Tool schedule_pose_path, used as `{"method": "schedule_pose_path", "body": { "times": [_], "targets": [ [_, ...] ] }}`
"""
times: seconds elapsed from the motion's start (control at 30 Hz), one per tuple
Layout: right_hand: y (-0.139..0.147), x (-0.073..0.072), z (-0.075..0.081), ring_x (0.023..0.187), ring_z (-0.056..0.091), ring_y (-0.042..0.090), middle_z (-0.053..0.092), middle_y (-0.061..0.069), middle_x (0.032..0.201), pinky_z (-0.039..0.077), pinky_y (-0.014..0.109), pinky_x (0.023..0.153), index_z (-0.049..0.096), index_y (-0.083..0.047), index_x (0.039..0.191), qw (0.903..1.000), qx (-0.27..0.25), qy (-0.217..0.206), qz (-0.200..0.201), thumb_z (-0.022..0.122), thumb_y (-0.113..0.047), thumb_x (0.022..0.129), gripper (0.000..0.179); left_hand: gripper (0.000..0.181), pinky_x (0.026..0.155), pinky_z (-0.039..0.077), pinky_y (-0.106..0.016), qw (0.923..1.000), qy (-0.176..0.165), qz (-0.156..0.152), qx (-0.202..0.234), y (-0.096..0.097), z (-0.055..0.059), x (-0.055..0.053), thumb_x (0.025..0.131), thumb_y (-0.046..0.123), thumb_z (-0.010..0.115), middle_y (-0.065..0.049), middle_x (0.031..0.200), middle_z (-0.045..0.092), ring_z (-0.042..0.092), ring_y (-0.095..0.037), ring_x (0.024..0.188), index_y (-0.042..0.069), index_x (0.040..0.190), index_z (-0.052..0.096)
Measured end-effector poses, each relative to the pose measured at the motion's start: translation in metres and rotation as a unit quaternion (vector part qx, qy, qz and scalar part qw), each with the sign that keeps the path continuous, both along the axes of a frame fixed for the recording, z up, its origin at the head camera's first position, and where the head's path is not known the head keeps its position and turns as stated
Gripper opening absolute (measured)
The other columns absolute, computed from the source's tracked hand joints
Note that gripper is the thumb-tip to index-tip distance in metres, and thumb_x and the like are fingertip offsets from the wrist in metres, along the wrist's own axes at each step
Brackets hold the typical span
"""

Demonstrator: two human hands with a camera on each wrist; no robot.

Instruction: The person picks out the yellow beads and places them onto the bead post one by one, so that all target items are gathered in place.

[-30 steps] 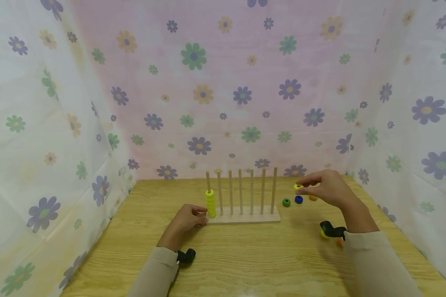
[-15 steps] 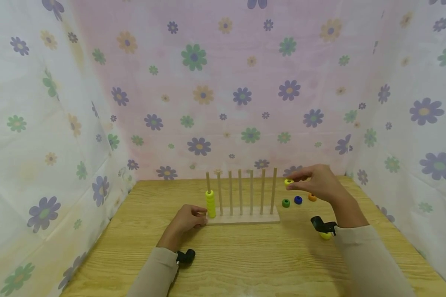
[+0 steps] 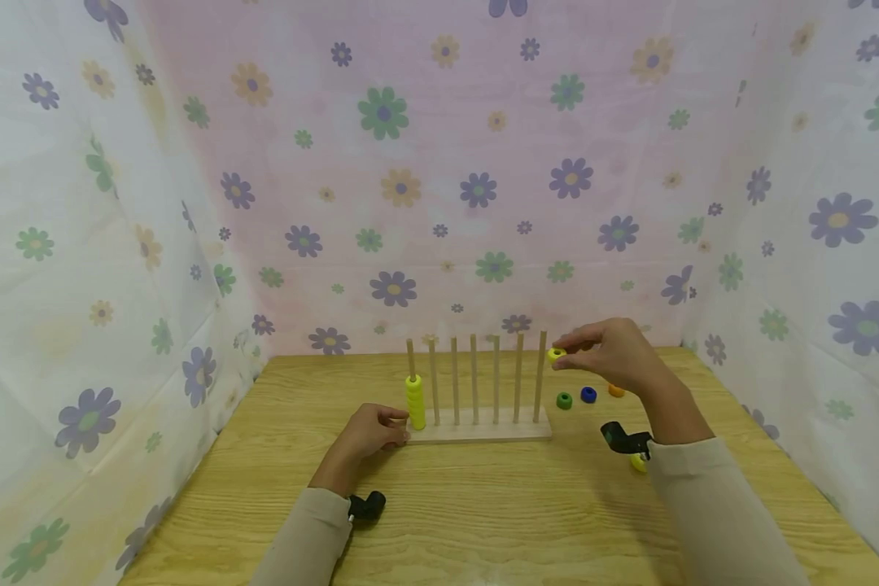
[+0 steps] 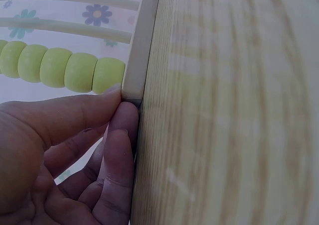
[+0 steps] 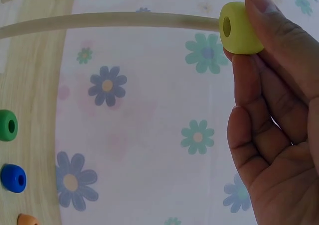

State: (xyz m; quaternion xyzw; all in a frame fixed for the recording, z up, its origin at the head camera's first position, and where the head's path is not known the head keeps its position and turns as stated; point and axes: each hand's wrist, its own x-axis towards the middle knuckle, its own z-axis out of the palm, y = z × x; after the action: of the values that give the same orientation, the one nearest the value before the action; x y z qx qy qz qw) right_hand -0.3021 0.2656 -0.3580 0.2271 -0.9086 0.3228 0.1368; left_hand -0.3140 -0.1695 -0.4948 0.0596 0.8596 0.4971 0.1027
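A pale wooden peg rack (image 3: 476,432) with a row of upright pegs stands on the table. Several yellow beads (image 3: 415,403) are stacked on its leftmost peg; the left wrist view shows these stacked beads (image 4: 79,71) touching one another. My left hand (image 3: 366,431) pinches the left end of the rack's base between thumb and fingers. Off the table, close to the top of the rightmost peg, my right hand (image 3: 618,354) holds a single yellow bead (image 5: 242,30) between thumb and fingertips, its hole showing. The other pegs carry no beads.
Right of the rack lie a green bead (image 3: 564,400), a blue bead (image 3: 589,395) and an orange bead (image 3: 616,391). Another yellow bead (image 3: 638,463) sits partly hidden by the right wrist's black camera (image 3: 623,439). Flowered cloth (image 3: 439,203) walls the table's back and sides.
My right hand has carried the yellow bead leftward and slightly up, from above the loose beads to beside the rightmost peg's top. The left hand and the rack have stayed put.
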Motion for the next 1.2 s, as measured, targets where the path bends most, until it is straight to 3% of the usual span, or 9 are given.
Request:
{"method": "schedule_pose_path", "body": {
  "times": [0.5, 0.63, 0.8, 1.2],
  "targets": [
    [-0.018, 0.001, 0.01, 0.084, 0.069, 0.01, 0.079, -0.004, 0.106, 0.058, 0.027, 0.066, 0.083, -0.025, 0.105, 0.9993, 0.002, 0.032, 0.018, 0.086, -0.038, 0.085, 0.024, 0.041, 0.071, 0.062, -0.033, 1.0, -0.001, 0.006, 0.002, -0.001, -0.002, 0.001, 0.09, 0.009, 0.08, -0.008, 0.098, 0.074, 0.072, -0.015, 0.078, 0.004, 0.131, 0.072],
    [-0.023, 0.0, 0.013, 0.081, 0.068, 0.011, 0.079, -0.006, 0.101, 0.056, 0.028, 0.064, 0.083, -0.025, 0.105, 0.9991, 0.0, 0.034, 0.027, 0.085, -0.036, 0.085, 0.023, 0.041, 0.072, 0.063, -0.033, 1.0, 0.0, 0.005, 0.006, 0.0, -0.002, 0.001, 0.091, 0.009, 0.08, -0.008, 0.099, 0.074, 0.072, -0.015, 0.078, 0.004, 0.13, 0.072],
    [-0.029, 0.0, 0.018, 0.08, 0.067, 0.01, 0.078, -0.011, 0.093, 0.056, 0.029, 0.068, 0.083, -0.025, 0.106, 0.9987, 0.012, 0.041, 0.029, 0.085, -0.039, 0.085, 0.025, 0.04, 0.073, 0.063, -0.033, 0.9999, -0.004, 0.005, 0.009, 0.0, -0.001, 0.001, 0.091, 0.01, 0.08, -0.008, 0.099, 0.074, 0.073, -0.015, 0.079, 0.004, 0.13, 0.072],
    [-0.045, -0.004, 0.024, 0.086, 0.068, 0.009, 0.079, -0.011, 0.098, 0.056, 0.038, 0.078, 0.083, -0.03, 0.104, 0.9975, 0.011, 0.05, 0.049, 0.085, -0.038, 0.085, 0.021, 0.041, 0.073, 0.062, -0.032, 1.0, -0.006, 0.001, 0.004, 0.0, 0.0, 0.0, 0.091, 0.012, 0.081, -0.007, 0.099, 0.074, 0.072, -0.014, 0.079, 0.006, 0.131, 0.072]
  ]
}}
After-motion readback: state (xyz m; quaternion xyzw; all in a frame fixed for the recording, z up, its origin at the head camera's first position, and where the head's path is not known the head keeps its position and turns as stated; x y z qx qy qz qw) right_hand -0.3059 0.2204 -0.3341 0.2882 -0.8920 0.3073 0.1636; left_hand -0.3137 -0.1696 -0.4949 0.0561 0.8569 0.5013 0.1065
